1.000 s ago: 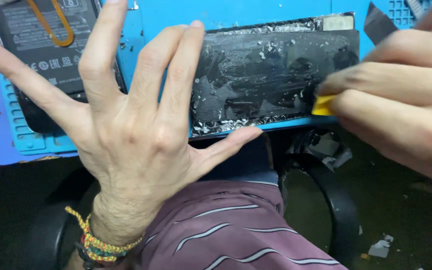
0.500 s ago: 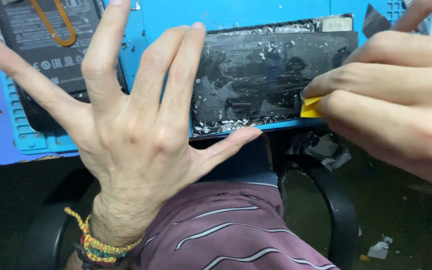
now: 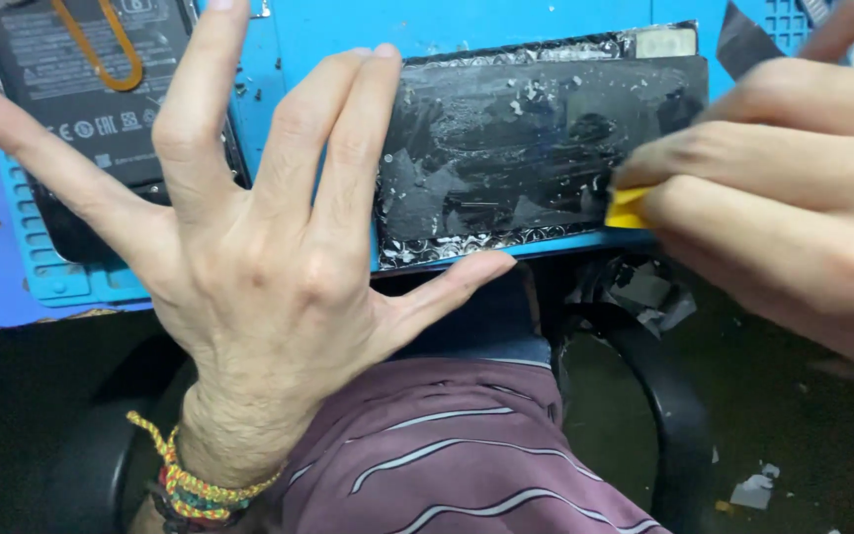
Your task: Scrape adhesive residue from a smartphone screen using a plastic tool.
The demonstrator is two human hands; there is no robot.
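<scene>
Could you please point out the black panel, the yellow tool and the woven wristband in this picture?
black panel (image 3: pixel 536 148), head view, on the middle of its scraped face.
yellow tool (image 3: pixel 627 208), head view, on the tip showing between the right hand's fingers.
woven wristband (image 3: pixel 195 485), head view, on the cords at the left wrist.
</scene>
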